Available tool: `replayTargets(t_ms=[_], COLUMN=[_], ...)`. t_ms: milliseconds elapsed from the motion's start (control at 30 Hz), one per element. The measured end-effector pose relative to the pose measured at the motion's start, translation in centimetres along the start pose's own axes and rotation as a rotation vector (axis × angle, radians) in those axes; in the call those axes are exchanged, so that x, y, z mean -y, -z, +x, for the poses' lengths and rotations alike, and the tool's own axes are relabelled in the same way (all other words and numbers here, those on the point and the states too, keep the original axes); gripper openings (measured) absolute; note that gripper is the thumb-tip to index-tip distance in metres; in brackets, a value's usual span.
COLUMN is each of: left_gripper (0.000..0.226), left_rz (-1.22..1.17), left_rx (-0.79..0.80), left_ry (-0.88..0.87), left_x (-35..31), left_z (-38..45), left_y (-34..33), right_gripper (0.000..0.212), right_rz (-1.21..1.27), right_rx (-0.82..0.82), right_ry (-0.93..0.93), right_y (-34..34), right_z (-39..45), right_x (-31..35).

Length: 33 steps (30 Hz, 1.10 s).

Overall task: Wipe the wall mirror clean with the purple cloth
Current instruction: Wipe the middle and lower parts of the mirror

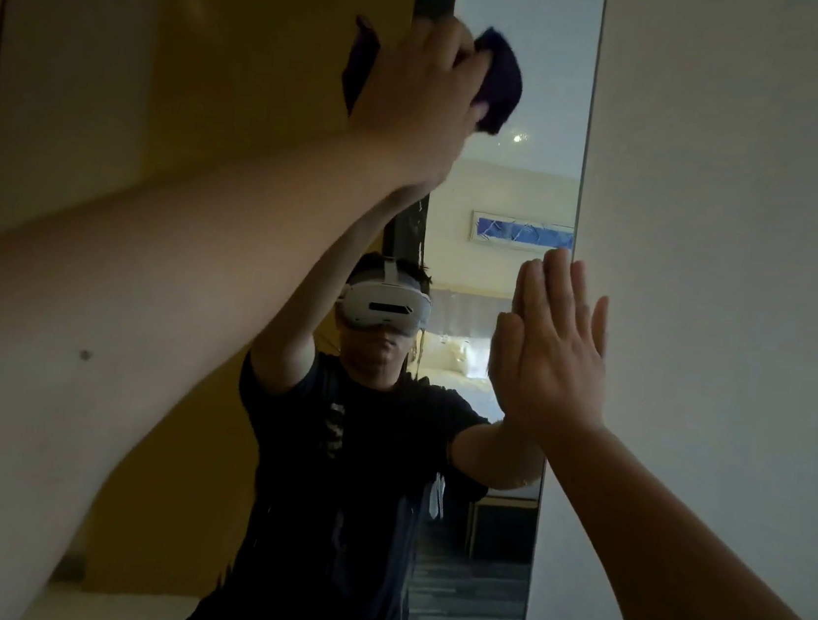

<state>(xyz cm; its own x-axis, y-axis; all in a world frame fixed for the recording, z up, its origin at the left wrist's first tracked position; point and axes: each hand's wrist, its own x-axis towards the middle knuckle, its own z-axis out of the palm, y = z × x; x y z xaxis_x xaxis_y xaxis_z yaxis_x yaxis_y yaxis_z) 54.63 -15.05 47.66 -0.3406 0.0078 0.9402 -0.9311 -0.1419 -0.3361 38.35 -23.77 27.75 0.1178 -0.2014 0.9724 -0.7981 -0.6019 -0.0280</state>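
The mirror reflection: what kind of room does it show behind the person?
Probably a hotel bedroom. The wall mirror reflects a bed with white pillows, a padded headboard and a framed blue picture above it.

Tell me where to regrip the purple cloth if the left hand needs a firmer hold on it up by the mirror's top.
Take the bunched fold of the purple cloth that bulges out to the right of the left hand, coming from the room side so the fingers press it toward the mirror. The flap hanging left of the hand looks thin and loose, probably a poorer hold.

Right hand (553, 358) blocks mirror (536, 93) edge
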Motion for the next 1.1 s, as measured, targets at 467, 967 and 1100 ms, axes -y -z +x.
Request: replayTargets(t_ms=[467,967,1100], left_gripper=[0.048,0.047,0.034], left_rz=[-0.130,-0.184,-0.236], left_rx=[0.173,0.171,0.025], left_ry=[-0.282,-0.302,-0.179], left_x=[-9.6,-9.9,-8.3], left_z=[-30.5,-31.6,-23.9], left_y=[2.7,3.2,2.1], right_gripper=[0.059,0.057,0.059], right_rz=[0.038,-0.020,-0.041], right_rx=[0.002,0.172,0.196], right_ry=[0.002,-0.207,-0.198], right_y=[1.0,2.5,2.5], right_z=[0.3,0.9,0.9], right_x=[0.2,-6.7,-6.7])
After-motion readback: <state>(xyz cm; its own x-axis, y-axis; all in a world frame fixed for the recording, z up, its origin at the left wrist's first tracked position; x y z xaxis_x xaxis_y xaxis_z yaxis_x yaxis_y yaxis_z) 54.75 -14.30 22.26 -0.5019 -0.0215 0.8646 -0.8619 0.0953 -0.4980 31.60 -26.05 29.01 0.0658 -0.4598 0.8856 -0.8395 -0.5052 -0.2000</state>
